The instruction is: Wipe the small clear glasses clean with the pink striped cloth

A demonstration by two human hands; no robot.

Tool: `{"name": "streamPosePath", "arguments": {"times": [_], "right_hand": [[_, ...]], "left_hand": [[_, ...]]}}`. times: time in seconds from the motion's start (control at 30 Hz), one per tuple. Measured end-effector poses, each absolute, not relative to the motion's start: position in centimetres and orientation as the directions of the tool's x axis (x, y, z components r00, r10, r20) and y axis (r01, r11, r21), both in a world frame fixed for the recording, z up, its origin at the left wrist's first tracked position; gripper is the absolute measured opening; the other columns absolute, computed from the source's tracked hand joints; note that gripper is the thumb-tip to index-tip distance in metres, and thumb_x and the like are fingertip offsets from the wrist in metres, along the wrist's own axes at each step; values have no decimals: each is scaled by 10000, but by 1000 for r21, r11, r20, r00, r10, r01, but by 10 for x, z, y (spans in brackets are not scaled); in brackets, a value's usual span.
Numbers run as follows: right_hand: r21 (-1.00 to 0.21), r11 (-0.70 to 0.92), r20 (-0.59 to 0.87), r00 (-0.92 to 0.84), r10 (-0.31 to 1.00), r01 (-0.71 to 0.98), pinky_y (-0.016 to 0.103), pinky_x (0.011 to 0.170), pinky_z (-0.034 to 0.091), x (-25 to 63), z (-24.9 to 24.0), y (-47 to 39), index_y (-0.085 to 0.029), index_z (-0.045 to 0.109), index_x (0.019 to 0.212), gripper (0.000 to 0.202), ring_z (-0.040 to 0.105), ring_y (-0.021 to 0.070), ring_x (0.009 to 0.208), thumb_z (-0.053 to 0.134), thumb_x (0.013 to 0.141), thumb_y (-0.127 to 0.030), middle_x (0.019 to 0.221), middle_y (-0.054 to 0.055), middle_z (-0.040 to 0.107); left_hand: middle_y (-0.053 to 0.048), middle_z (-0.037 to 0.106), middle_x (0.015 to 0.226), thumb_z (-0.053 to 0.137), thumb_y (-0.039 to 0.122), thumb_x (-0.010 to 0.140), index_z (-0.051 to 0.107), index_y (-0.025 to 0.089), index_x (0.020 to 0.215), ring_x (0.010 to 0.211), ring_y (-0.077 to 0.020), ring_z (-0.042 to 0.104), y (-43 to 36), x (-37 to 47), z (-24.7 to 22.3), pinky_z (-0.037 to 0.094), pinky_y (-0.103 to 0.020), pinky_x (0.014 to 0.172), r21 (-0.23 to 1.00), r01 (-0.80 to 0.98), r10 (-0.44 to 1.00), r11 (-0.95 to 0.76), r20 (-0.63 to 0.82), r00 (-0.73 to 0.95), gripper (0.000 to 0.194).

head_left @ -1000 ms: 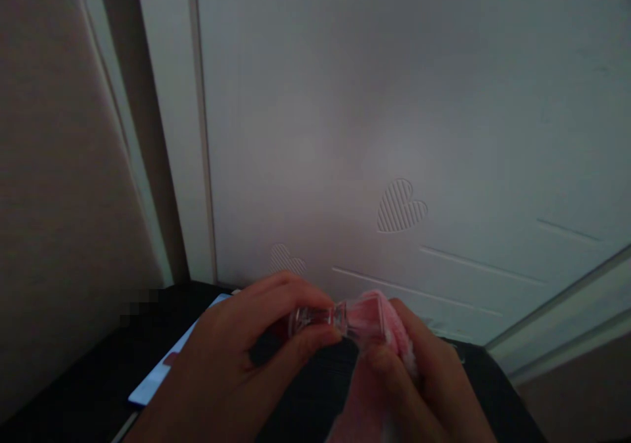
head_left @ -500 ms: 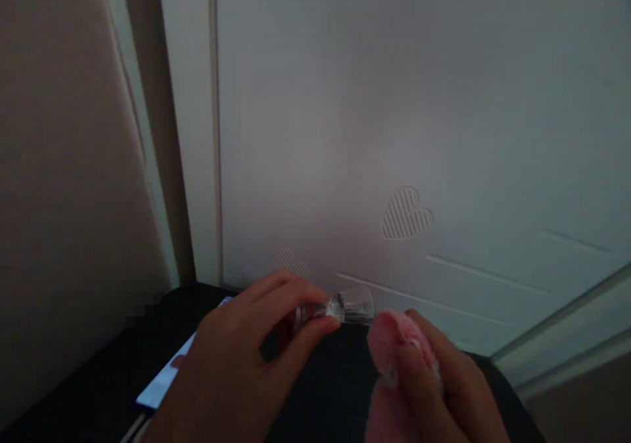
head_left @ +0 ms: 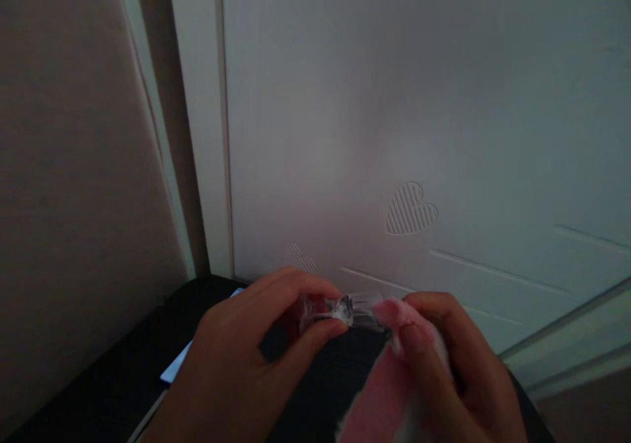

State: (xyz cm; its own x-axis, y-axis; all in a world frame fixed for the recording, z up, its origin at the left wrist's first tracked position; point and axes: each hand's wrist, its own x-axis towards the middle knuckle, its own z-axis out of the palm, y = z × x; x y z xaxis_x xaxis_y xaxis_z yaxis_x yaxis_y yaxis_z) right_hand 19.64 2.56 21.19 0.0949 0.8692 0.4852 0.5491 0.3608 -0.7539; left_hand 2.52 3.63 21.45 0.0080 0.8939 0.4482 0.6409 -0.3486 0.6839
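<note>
Lying on its side in the air is a small clear glass (head_left: 365,308), narrow at the middle and flared at the right end. My left hand (head_left: 256,338) pinches it by its left part between thumb and fingers. A fluffy pink and white cloth (head_left: 382,394) is bunched in my right hand (head_left: 453,364), its lower part hanging down. The cloth's upper tip meets the glass's open right end and covers part of the rim. Whether any cloth is inside the glass I cannot tell.
Below the hands is a black tabletop (head_left: 325,377). A flat, bright-edged object (head_left: 175,364), partly hidden, lies left of my left hand, with a pale cable (head_left: 145,420) near it. Behind stands a white panel (head_left: 320,134) with engraved hearts; a brownish wall (head_left: 73,167) is at left.
The cloth has come up against the glass's right end, where a gap was before. More of the cloth now hangs below my right hand. The view has shifted slightly.
</note>
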Motion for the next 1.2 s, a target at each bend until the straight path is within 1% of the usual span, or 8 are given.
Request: {"name": "streamPosePath", "arguments": {"times": [0.13,0.3,0.5,0.63,0.93,1.07,1.13,1.2], "right_hand": [[-777,363,473,96,876,515,170,365,336,197,214,23,-255,610,785,148,476,83,416,546,809,-387,537,-62,545],[-751,479,542,11,840,454,161,479,428,199,215,23,-274,647,827,121,607,97,552,532,802,-299,659,-56,658],[-746,499,555,-3,832,441,172,523,463,198,214,22,-282,655,843,137,636,107,591,543,774,-245,744,-63,702],[-716,510,584,8,812,478,169,522,463,196,215,18,-294,655,848,157,623,98,576,548,767,-212,753,-78,701],[-573,526,684,13,729,628,169,486,434,204,219,-1,-291,649,817,120,612,99,560,569,779,-211,684,-82,676],[-591,501,690,75,720,632,183,438,396,206,219,-6,-274,668,805,85,562,104,494,592,778,-249,633,-58,653],[-629,473,668,117,735,618,182,413,373,206,218,-7,-264,669,804,77,525,98,462,595,782,-260,599,-54,623],[-673,433,633,165,756,599,182,396,355,206,219,-8,-251,664,810,81,494,94,445,587,792,-272,574,-51,588]], "left_hand": [[86,653,637,631,376,761,650,297,788,540,-97,587,31,31,217,452,-186,504,664,634,858,-397,513,0,86],[68,668,672,625,348,766,642,280,804,573,-113,601,26,32,218,464,-203,526,659,623,832,-421,554,-24,80],[74,676,708,642,346,752,628,277,791,621,-115,619,25,30,218,461,-204,545,658,639,842,-398,539,-31,80],[64,675,699,611,380,766,649,280,823,624,-127,615,28,30,217,454,-220,557,717,599,895,-356,446,-2,121],[41,632,668,456,313,868,625,220,774,612,-113,561,14,38,233,387,-205,527,793,496,933,-353,260,248,215],[39,606,663,434,309,875,595,209,767,631,-119,565,5,43,238,401,-211,554,848,423,939,-320,225,259,217],[44,601,682,519,306,829,592,223,872,625,-120,562,3,44,237,413,-210,554,876,386,948,-288,205,243,119],[53,597,702,605,288,772,567,250,994,620,-119,563,4,44,233,426,-209,559,899,344,950,-272,194,243,228]]}}
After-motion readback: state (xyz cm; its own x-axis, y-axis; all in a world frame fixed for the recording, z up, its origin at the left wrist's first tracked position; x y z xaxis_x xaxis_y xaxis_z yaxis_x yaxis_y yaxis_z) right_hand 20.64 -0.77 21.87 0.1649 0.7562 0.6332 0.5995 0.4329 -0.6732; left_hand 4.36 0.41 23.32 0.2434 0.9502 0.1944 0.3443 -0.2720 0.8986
